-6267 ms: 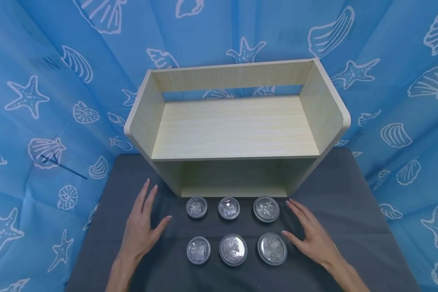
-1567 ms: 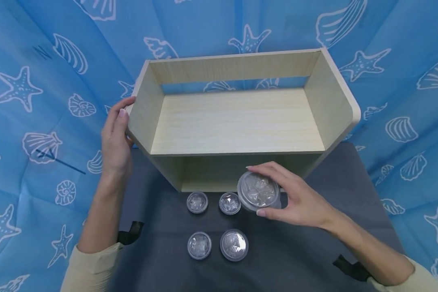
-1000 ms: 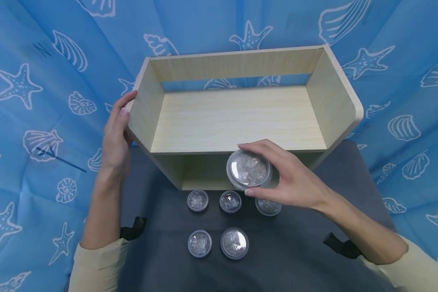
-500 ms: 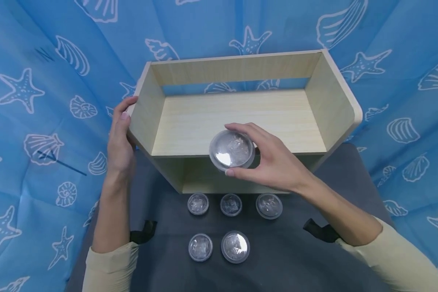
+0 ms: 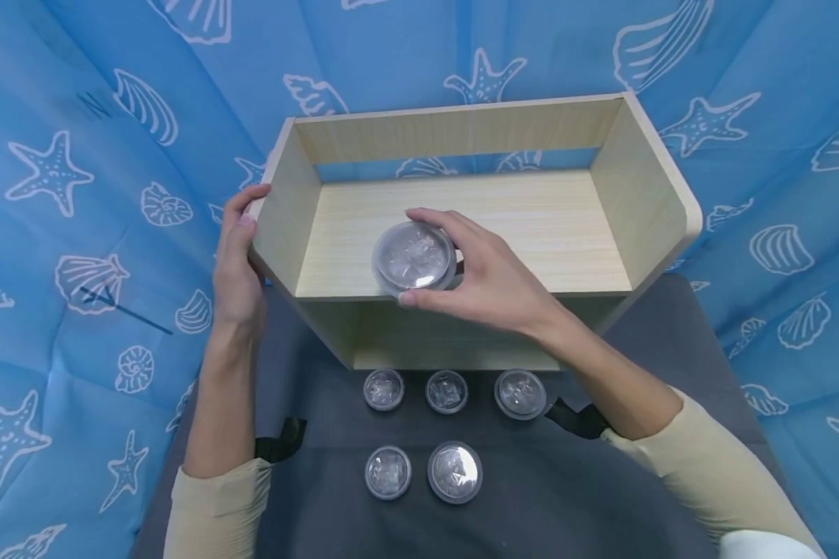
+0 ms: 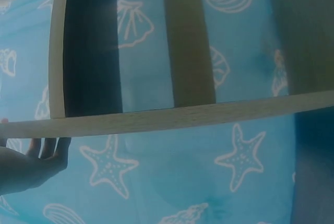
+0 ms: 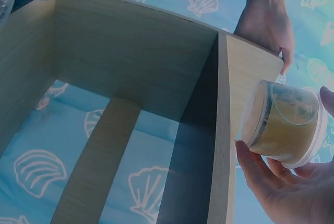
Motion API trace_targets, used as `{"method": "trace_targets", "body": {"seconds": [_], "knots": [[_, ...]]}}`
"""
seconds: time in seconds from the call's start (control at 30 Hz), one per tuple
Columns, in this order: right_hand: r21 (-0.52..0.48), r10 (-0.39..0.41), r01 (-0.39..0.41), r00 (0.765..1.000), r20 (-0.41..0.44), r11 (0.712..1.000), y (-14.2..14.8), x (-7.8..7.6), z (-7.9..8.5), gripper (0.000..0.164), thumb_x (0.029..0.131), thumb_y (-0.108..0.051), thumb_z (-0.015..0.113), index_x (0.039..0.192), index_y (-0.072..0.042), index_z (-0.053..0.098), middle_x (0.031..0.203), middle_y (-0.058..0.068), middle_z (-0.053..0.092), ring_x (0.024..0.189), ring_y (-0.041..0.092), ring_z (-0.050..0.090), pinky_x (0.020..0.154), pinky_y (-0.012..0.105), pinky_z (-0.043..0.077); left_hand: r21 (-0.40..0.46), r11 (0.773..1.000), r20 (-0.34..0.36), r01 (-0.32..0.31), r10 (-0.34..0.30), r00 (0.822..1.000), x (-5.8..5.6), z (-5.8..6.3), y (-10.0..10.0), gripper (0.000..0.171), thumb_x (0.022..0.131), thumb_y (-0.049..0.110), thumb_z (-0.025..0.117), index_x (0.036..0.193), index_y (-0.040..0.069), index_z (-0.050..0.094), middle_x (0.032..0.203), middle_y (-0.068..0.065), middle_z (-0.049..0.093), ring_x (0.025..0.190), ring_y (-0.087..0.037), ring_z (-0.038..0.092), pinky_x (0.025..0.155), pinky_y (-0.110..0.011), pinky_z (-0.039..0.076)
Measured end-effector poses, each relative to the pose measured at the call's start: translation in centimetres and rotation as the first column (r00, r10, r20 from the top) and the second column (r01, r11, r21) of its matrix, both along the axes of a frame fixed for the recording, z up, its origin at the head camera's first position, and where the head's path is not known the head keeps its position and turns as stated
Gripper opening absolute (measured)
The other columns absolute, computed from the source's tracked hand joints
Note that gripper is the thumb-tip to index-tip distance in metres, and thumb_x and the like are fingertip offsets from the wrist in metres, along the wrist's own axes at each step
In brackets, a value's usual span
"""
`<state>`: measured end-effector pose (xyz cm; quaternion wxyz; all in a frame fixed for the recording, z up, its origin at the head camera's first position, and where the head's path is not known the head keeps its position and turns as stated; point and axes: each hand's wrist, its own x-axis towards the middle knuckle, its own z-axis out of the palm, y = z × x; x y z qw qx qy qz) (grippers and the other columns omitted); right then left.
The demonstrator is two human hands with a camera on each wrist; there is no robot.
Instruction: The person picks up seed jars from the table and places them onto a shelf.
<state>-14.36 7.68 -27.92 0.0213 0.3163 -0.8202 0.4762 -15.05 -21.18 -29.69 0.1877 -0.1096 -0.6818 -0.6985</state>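
A pale wooden two-tier shelf (image 5: pixel 461 233) stands at the back of the dark table. My right hand (image 5: pixel 489 272) holds a round clear plastic tub (image 5: pixel 414 258) with a lid by its sides, thumb near and fingers far, over the front of the upper board. In the right wrist view the tub (image 7: pixel 284 122) shows a see-through wall, apart from the shelf's edge. My left hand (image 5: pixel 238 264) grips the front edge of the shelf's left side panel. Left fingers (image 6: pixel 48 148) show against that panel in the left wrist view.
Several lidded clear tubs stand in two rows before the shelf, among them a front one (image 5: pixel 455 472) and a back right one (image 5: pixel 520 394). A blue curtain (image 5: pixel 112 233) with shell patterns hangs behind and beside the dark tabletop (image 5: pixel 531 497).
My right hand picked up the front right tub and carried it up and left, from before the lower opening to the upper board. My left hand took hold of the shelf's left side earlier and stays there.
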Motion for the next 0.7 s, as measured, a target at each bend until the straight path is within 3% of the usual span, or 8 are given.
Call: {"method": "trace_targets", "body": {"seconds": [0.37, 0.7], "knots": [[-0.002, -0.023, 0.023, 0.998, 0.059, 1.0, -2.1, -1.4, -0.1, 0.083, 0.077, -0.034, 0.086, 0.148, -0.017, 0.047, 0.142, 0.0, 0.051, 0.113, 0.011, 0.054, 0.086, 0.03, 0.05, -0.021, 0.999, -0.007, -0.024, 0.024, 1.0, 0.0, -0.1, 0.2, 0.042, 0.102, 0.023, 0.029, 0.138, 0.014, 0.051, 0.133, -0.01, 0.043, 0.115, -0.027, 0.038, 0.092, -0.039, 0.027], [-0.055, -0.041, 0.044, 0.998, 0.046, 0.998, -4.2, -2.5, -0.2, 0.079, 0.078, -0.032, 0.085, 0.147, -0.016, 0.048, 0.14, 0.0, 0.054, 0.117, 0.009, 0.054, 0.098, 0.027, 0.043, -0.022, 0.999, -0.002, -0.027, 0.027, 1.0, 0.0, -0.1, 0.2, 0.042, 0.103, 0.026, 0.03, 0.138, 0.014, 0.051, 0.132, -0.01, 0.042, 0.11, -0.025, 0.04, 0.09, -0.038, 0.028]]}}
